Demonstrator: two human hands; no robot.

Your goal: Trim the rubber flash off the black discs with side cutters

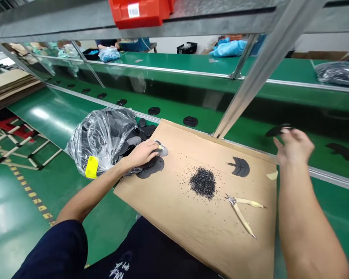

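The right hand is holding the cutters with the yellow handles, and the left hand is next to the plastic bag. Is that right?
Not quite: in the head view, the right hand holds a black piece. The cutters lie on the cardboard. The left hand is next to the plastic bag.

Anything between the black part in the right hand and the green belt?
Nothing visible: the right hand holds the black part, seemingly above the green belt; the slanted metal post stands to the left.
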